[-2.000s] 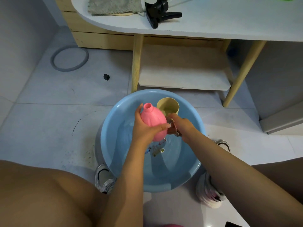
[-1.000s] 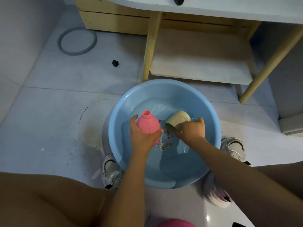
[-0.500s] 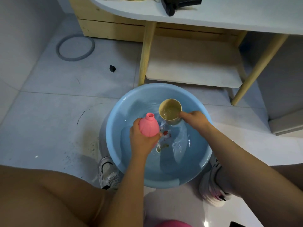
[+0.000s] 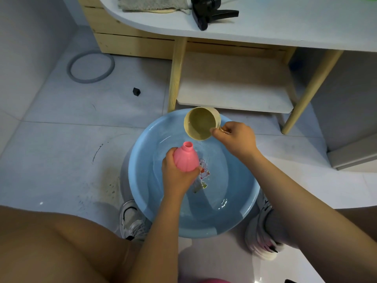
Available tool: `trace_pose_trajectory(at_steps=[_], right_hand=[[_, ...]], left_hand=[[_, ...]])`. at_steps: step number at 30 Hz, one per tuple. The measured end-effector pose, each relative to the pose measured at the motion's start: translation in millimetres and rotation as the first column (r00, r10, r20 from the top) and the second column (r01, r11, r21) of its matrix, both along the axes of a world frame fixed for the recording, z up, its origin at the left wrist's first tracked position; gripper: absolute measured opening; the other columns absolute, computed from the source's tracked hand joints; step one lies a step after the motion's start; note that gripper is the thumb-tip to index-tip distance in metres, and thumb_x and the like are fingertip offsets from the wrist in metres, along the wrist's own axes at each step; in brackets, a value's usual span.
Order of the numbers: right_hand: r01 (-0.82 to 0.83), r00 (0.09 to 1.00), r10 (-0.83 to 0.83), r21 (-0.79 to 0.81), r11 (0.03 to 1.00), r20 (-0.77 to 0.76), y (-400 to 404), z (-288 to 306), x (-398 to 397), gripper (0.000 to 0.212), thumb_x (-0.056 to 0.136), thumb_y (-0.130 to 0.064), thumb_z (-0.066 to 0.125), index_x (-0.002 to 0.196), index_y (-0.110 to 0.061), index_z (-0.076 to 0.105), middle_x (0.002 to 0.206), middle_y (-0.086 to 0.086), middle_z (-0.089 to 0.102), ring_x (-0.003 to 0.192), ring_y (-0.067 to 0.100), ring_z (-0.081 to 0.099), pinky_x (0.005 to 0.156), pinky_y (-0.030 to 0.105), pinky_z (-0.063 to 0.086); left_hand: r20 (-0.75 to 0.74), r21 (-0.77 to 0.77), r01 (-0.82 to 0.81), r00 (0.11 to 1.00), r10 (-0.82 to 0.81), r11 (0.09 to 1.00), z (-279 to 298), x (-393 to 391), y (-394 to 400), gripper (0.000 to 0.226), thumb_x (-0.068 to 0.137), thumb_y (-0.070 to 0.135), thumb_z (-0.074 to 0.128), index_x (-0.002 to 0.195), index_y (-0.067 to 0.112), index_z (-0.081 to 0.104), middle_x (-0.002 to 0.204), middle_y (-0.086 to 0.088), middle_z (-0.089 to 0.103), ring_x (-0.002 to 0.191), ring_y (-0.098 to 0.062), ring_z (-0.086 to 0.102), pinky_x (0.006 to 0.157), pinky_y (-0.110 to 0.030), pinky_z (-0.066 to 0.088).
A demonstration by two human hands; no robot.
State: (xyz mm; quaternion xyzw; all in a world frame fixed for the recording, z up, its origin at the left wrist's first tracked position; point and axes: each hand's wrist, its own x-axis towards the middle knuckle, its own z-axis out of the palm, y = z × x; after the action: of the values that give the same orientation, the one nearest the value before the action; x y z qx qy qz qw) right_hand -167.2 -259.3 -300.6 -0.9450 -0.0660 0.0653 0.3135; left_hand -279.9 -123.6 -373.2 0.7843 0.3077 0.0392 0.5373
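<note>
A light blue basin [image 4: 228, 225] with water in it stands on the tiled floor between my feet. My left hand [image 4: 177, 176] grips a pink bottle [image 4: 186, 158] over the basin, its open neck pointing up and away. My right hand [image 4: 236, 137] holds a beige cup [image 4: 201, 123] by its side at the basin's far rim, above and beyond the bottle's neck. The cup holds water and faces up.
A white table [image 4: 275, 23] on wooden legs stands beyond the basin, with a low shelf [image 4: 234, 94] under it. On the table lie a grey cloth [image 4: 151, 3] and a black spray head [image 4: 210, 14]. A grey ring [image 4: 90, 66] and a small black cap [image 4: 136, 91] lie on the floor.
My right hand dipped the cup into the water and has lifted it, filled, up to the basin's far rim. The pink bottle stayed in my left hand over the water.
</note>
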Motion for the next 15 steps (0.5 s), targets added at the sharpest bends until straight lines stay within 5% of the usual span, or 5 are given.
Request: trace_pose_trajectory(at_steps=[15], right_hand=[[-0.112,0.95,0.127,-0.07,0.991,0.284,5.9,-7.6,-1.2,0.045,0.074,-0.057,0.048,0.054,-0.019,0.034,0.045,-0.009,0.027,0.05,0.013,0.032,0.079,0.027,0.025]], left_hand=[[0.008,0.006,0.006,1.0,-0.006,1.0,-1.3,3.1,0.0,0.091,0.056,0.029,0.09,0.129,0.032,0.036,0.127,0.007,0.043,0.107,-0.015,0.045,0.075,-0.028,0.045]])
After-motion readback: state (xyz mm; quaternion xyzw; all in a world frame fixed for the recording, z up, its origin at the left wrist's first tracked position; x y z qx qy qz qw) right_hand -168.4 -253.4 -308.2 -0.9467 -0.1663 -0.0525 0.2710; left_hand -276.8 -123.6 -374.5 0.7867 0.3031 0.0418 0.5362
